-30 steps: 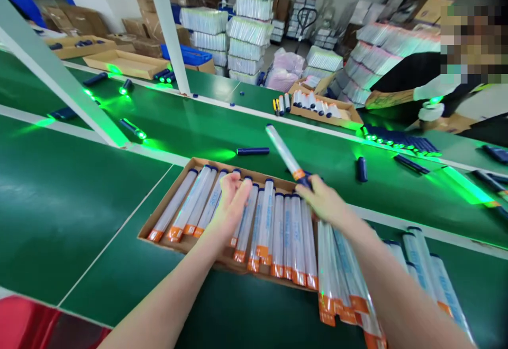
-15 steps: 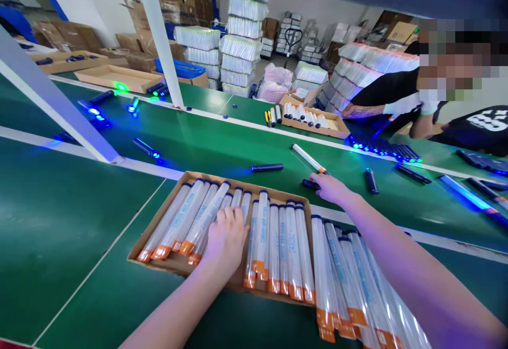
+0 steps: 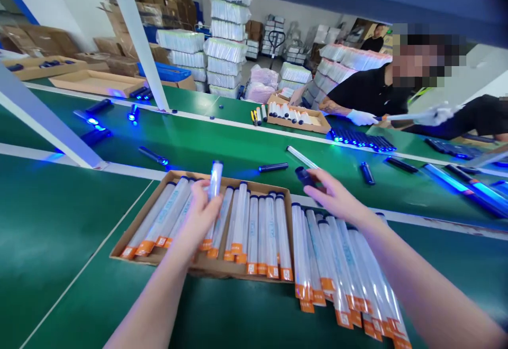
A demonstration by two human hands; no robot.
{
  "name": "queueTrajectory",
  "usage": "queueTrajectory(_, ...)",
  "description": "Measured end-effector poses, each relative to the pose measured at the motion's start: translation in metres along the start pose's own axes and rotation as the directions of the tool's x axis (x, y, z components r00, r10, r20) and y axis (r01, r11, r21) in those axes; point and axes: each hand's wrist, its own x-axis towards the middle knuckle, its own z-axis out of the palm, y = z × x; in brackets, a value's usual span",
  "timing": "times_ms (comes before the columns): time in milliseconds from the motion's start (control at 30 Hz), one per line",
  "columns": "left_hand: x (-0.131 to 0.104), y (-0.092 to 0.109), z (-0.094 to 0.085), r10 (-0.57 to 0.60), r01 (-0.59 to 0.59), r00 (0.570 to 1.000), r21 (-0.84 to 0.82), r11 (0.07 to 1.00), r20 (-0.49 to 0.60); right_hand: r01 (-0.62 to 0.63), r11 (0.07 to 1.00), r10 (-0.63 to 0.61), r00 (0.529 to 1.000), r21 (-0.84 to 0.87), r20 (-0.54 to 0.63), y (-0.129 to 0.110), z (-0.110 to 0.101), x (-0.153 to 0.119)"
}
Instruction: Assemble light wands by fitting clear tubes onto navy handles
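My left hand (image 3: 200, 209) is closed around a clear plastic tube (image 3: 215, 181) with a dark cap, raised upright above the cardboard tray (image 3: 116, 248). Several more capped tubes (image 3: 270, 235) with orange ends lie in that tray. In my right hand (image 3: 331, 195) is a dark blue flashlight (image 3: 304, 175), gripped between thumb and fingers over the belt's near edge. A white stick (image 3: 301, 157) lies on the green belt just behind it. Below my right forearm, a pile of similar tubes (image 3: 329, 264) rests beside the tray.
Lit flashlights (image 3: 154, 155) are scattered along the green conveyor belt (image 3: 222, 150). A white post (image 3: 138, 42) slants up at the left. Across the belt a person in white gloves (image 3: 363, 118) handles a stick near a row of flashlights (image 3: 363, 140) and a box of sticks (image 3: 296, 121).
My left hand has lifted a tube out of the tray, tipping it upright. My right hand has raised the flashlight off the belt. The view has shifted slightly.
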Motion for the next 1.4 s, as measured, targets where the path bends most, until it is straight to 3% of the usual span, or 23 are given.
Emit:
queueTrajectory(33, 0.0, 0.009, 0.001, -0.049, 0.054, 0.998, -0.255, 0.966, 0.024, 0.017, 0.989, -0.029, 0.997, 0.146, 0.077, -0.021, 0.005, -0.02)
queueTrajectory(67, -0.001, 0.02, 0.005, -0.094, 0.122, 0.992, -0.461, 0.879, 0.083, -0.031, 0.917, -0.05, 0.98, 0.398, 0.193, -0.043, 0.012, -0.039)
queueTrajectory(100, -0.002, 0.03, 0.01, -0.129, 0.197, 0.98, -0.606, 0.771, 0.155, -0.139, 0.781, -0.069, 0.949, 0.608, 0.306, -0.064, 0.022, -0.059)
queueTrajectory(167, -0.005, 0.047, 0.023, -0.175, 0.313, 0.95, -0.75, 0.583, 0.26, -0.392, 0.404, -0.115, 0.875, 0.827, 0.47, -0.1, 0.048, -0.094)
queueTrajectory(233, -0.009, 0.056, 0.035, -0.223, 0.334, 0.941, -0.809, 0.483, 0.256, -0.511, 0.057, -0.141, 0.846, 0.858, 0.513, -0.128, 0.075, -0.119)
queueTrajectory(300, -0.012, 0.056, 0.043, -0.229, 0.315, 0.945, -0.84, 0.441, 0.234, -0.52, -0.194, -0.138, 0.854, 0.832, 0.502, -0.145, 0.099, -0.133)
queueTrajectory(333, -0.013, 0.053, 0.045, -0.216, 0.307, 0.948, -0.852, 0.424, 0.234, -0.513, -0.276, -0.133, 0.858, 0.813, 0.496, -0.151, 0.108, -0.136)
queueTrajectory(400, -0.016, 0.045, 0.046, -0.178, 0.291, 0.954, -0.875, 0.386, 0.239, -0.496, -0.35, -0.123, 0.866, 0.795, 0.486, -0.159, 0.122, -0.138)
queueTrajectory(600, -0.02, 0.031, 0.043, -0.137, 0.229, 0.972, -0.905, 0.359, 0.191, -0.501, -0.295, -0.061, 0.86, 0.814, 0.507, -0.166, 0.139, -0.138)
queueTrajectory(733, -0.02, 0.032, 0.042, -0.125, 0.207, 0.978, -0.885, 0.416, 0.17, -0.559, -0.183, 0.076, 0.812, 0.809, 0.578, -0.169, 0.137, -0.139)
queueTrajectory(800, -0.02, 0.032, 0.04, -0.135, 0.234, 0.972, -0.867, 0.44, 0.194, -0.595, -0.172, 0.111, 0.78, 0.785, 0.616, -0.17, 0.135, -0.14)
queueTrajectory(867, -0.021, 0.032, 0.037, -0.137, 0.284, 0.959, -0.842, 0.459, 0.248, -0.607, -0.221, 0.09, 0.767, 0.764, 0.635, -0.168, 0.134, -0.142)
queueTrajectory(1000, -0.023, 0.032, 0.026, -0.058, 0.299, 0.949, -0.825, 0.48, 0.311, -0.534, -0.378, -0.055, 0.828, 0.756, 0.558, -0.162, 0.134, -0.144)
queueTrajectory(1067, -0.024, 0.033, 0.024, -0.013, 0.258, 0.957, -0.832, 0.491, 0.289, -0.536, -0.469, -0.153, 0.832, 0.702, 0.533, -0.159, 0.134, -0.143)
queueTrajectory(1133, -0.025, 0.034, 0.025, 0.01, 0.182, 0.975, -0.828, 0.53, 0.221, -0.551, -0.478, -0.199, 0.827, 0.684, 0.526, -0.158, 0.134, -0.14)
queueTrajectory(1200, -0.027, 0.037, 0.03, -0.002, 0.097, 0.993, -0.817, 0.568, 0.116, -0.549, -0.381, -0.14, 0.83, 0.744, 0.541, -0.159, 0.134, -0.139)
queueTrajectory(1267, -0.028, 0.04, 0.036, -0.052, 0.066, 0.998, -0.81, 0.582, 0.044, -0.552, -0.229, -0.011, 0.825, 0.802, 0.565, -0.162, 0.135, -0.139)
queueTrajectory(1400, -0.032, 0.045, 0.041, -0.151, 0.153, 0.985, -0.837, 0.525, 0.085, -0.587, -0.016, 0.136, 0.801, 0.809, 0.584, -0.166, 0.131, -0.144)
